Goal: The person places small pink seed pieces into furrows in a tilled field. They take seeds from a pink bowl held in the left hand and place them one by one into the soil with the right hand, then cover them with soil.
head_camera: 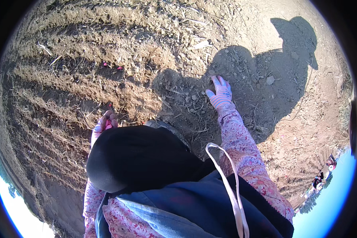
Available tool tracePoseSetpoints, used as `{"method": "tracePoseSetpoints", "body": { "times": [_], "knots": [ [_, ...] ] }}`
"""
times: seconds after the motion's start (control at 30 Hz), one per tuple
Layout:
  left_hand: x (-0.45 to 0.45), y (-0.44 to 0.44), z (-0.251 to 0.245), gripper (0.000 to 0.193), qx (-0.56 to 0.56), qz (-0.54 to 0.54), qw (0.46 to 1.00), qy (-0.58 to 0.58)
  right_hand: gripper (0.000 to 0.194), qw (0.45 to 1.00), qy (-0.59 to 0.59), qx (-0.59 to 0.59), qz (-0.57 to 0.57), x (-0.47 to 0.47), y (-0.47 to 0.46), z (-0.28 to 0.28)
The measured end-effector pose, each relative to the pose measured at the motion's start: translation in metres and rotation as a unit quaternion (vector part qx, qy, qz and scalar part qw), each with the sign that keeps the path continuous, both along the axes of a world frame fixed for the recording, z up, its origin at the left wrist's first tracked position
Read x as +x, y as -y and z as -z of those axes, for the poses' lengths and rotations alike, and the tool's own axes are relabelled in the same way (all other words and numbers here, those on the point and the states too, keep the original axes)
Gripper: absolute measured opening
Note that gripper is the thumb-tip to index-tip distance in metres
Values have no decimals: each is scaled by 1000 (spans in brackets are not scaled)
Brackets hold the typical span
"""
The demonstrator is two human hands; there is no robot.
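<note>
My left hand is low over the furrowed soil, its dirt-coloured fingers curled around small bright pink pieces that look like coated seeds. Similar pink pieces lie in a furrow farther up, and a few smaller ones are near my left fingertips. My right hand, in a pale glove with a striped cuff, is spread at the shaded ground, its fingertips by a small clod. Nothing shows in it, though its palm is hidden. Both sleeves are floral.
A dark-clad knee rises between my arms, with part of a shoe beyond it. A white cord loop hangs before my right sleeve. Stones and dry stalks litter the ground. Several people are far off at the right.
</note>
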State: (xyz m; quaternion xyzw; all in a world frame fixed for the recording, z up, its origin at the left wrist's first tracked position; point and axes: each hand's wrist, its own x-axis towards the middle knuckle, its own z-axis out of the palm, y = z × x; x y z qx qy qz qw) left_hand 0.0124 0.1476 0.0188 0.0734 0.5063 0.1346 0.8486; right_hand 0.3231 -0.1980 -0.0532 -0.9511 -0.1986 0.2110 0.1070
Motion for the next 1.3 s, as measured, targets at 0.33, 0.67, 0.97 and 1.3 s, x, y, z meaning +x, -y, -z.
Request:
{"method": "tracePoseSetpoints", "body": {
  "times": [0.33,0.67,0.97,1.3],
  "knots": [
    [25,27,-29,23,0,8,997,-72,71,974,-64,36,-213,-33,-112,-5],
    [26,34,-43,28,-36,15,999,7,75,943,19,144,-299,-29,-199,-9],
    [-20,28,-25,35,7,-56,997,49,67,886,38,96,-453,-50,-264,-14],
    [-26,29,-7,44,15,-136,970,199,27,807,-397,309,-309,-133,-283,-66]
  ]
}}
